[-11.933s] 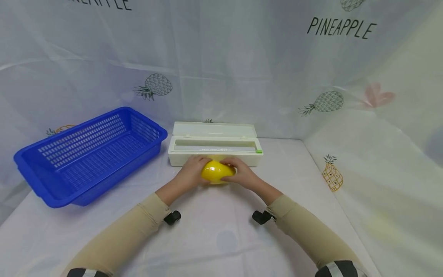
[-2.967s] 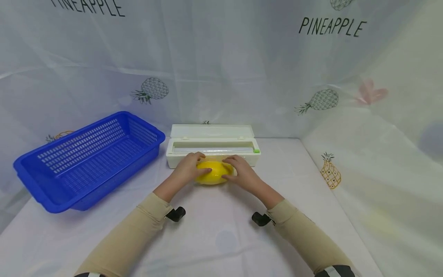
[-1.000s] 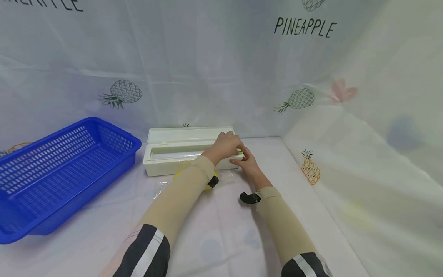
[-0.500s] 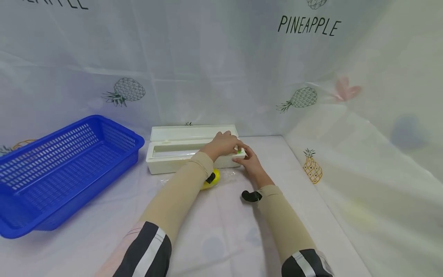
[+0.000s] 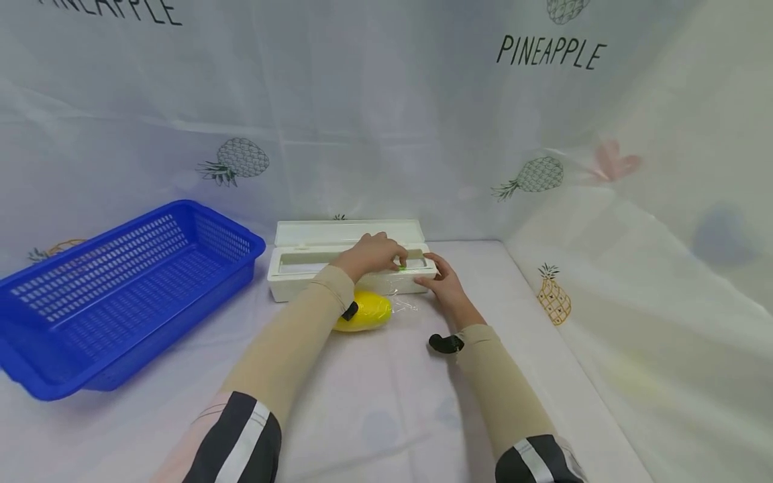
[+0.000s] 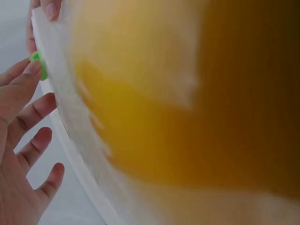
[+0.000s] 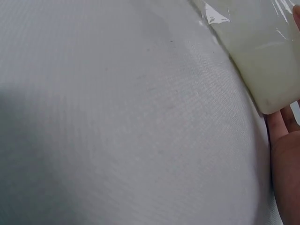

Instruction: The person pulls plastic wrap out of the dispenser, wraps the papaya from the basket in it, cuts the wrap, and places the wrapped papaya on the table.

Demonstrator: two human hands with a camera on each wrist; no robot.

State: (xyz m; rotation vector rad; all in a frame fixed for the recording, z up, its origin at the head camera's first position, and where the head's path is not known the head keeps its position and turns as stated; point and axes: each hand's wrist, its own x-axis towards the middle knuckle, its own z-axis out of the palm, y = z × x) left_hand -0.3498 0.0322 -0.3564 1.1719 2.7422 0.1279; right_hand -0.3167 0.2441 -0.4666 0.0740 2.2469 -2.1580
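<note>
Pineapple-printed cloth (image 5: 386, 154) hung behind our white-covered table (image 5: 386, 382), with a blue basket (image 5: 181, 318) at our left. Our left hand (image 5: 371, 255) pinched the green slider (image 5: 401, 268) between thumb and finger, its other fingers spread, while our right hand (image 5: 445, 282) held the right end of the white box (image 5: 286, 288), thumb and fingers around it. Half a second earlier the slider sat closer to that end; it had moved leftward along the rim, so we judged the clear film (image 5: 403, 306) was being cut. Our yellow object (image 5: 373, 311) lay just before the box, partly hidden by our left sleeve (image 5: 284, 355)
</note>
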